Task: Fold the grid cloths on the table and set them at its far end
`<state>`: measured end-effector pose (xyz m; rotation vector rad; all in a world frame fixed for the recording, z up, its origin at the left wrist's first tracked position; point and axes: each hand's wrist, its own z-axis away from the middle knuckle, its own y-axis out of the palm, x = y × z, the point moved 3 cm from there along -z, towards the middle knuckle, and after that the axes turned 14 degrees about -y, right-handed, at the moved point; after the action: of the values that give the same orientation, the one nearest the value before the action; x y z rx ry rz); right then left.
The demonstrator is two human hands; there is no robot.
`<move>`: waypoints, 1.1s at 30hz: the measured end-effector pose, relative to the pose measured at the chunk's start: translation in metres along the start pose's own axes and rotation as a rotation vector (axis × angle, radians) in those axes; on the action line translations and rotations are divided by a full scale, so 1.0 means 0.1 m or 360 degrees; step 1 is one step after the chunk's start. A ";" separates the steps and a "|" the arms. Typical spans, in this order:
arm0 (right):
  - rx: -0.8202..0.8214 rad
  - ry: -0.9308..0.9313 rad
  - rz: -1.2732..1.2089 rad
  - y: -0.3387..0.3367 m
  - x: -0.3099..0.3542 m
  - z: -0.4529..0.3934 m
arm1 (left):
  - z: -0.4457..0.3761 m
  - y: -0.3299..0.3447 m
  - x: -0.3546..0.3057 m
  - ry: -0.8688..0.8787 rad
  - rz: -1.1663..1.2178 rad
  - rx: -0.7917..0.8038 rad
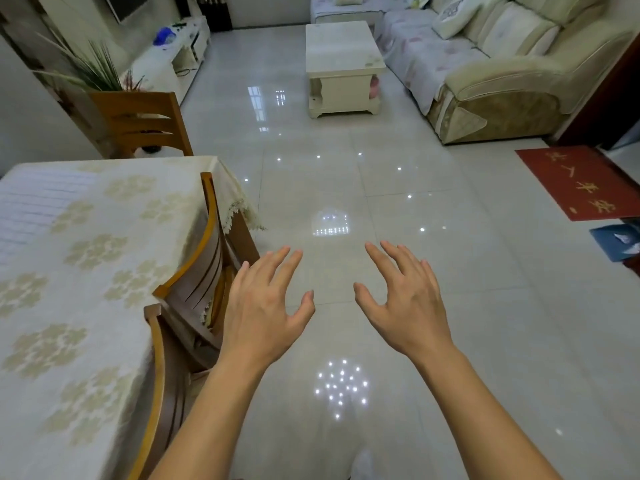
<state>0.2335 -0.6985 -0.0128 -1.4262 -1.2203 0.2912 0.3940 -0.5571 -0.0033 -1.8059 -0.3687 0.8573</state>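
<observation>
A pale grid cloth (31,206) lies flat on the table (104,271) at the far left of the head view, partly cut off by the frame edge. The table wears a cream floral tablecloth. My left hand (266,306) and my right hand (405,299) hover side by side over the tiled floor, to the right of the table, palms down with fingers spread. Neither hand holds anything or touches the cloth.
Two wooden chairs (197,282) are tucked along the table's right side, a third (138,123) at its far end. Beyond lie a glossy tiled floor, a white coffee table (343,64), a cream sofa (502,64) and a red doormat (581,181).
</observation>
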 end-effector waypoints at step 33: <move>0.0090 0.0014 0.0082 1.07 -0.48 -3.66 | -3.83 0.73 0.75 0.0028 0.0134 0.0072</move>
<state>0.5442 -0.9249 -0.0175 -1.4100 -1.1609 0.3521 0.7052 -0.8023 -0.0259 -1.7963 -0.2619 0.9005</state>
